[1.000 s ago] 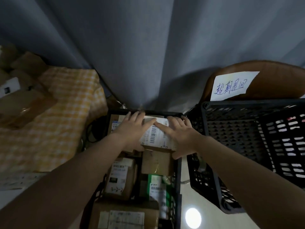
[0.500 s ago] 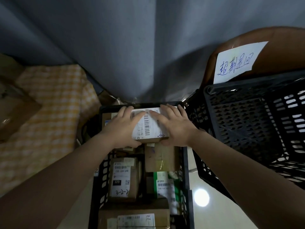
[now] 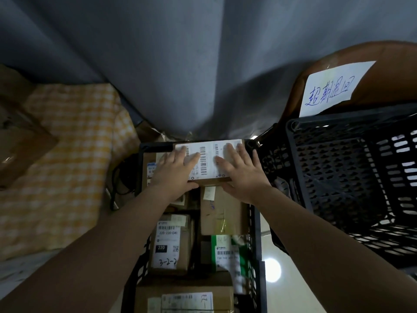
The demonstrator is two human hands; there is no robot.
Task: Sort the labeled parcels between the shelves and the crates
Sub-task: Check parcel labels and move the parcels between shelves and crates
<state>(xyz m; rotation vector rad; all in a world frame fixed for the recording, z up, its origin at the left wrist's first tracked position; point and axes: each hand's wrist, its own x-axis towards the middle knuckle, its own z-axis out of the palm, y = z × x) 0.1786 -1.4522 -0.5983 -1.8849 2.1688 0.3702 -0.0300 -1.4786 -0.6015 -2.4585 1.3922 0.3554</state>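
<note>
A brown parcel with a white barcode label (image 3: 208,161) lies at the far end of a narrow black crate (image 3: 255,222), its far edge over the crate's rim. My left hand (image 3: 173,170) rests flat on the parcel's left half. My right hand (image 3: 241,172) rests flat on its right half, with fingers and thumbs straight on top. Below in the same crate lie a parcel marked 220 (image 3: 168,242), a plain brown box (image 3: 221,211), a green-and-white parcel (image 3: 228,251) and a larger labeled box (image 3: 185,297).
A bigger black lattice crate (image 3: 338,177) stands at the right, under a handwritten paper note (image 3: 331,86) on a brown chair back (image 3: 383,55). Cardboard boxes (image 3: 20,141) sit on a yellow checkered cloth (image 3: 67,143) at left. A grey curtain (image 3: 203,64) hangs behind.
Both hands have pushed the labeled parcel toward the far end of the crate, and my view has tilted down over the crate.
</note>
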